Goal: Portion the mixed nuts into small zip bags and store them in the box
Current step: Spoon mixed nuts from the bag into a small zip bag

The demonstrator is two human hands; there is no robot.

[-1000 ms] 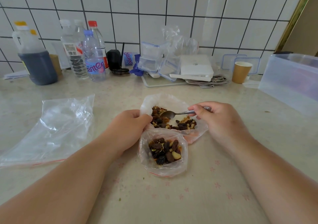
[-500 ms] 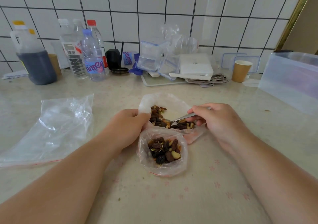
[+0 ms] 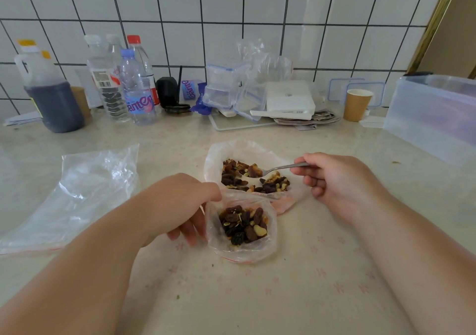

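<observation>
Since the earlier frame the spoon is coming back up out of the pile, now carrying a small load of nuts in its bowl, where half a second ago the tip was dug down into them. Only one view here, the head cam, so that's what I'm going by.

The right hand is pinching the spoon handle, fingers curled round it, holding the scoop just above the mixed nuts sitting in the bigger opened bag. The left hand is curling its fingers round the left rim of the small zip bag, keeping the mouth propped wide. That bag is sitting right in front of the big one, touching it, and already has a decent clump of raisins and nuts in it.

Progress-wise, I'd say this is looking like early-to-middle. One portion is partly filled and not zipped yet, and there's still a fair heap left in the source bag. The box is waiting off to the right on the counter, well apart from the bags, and I can't make out any finished bags inside through the cloudy wall. A large flat plastic bag is lying to the left, and I can't tell what it's holding. So filling, sealing and boxing are all still to come.
</observation>
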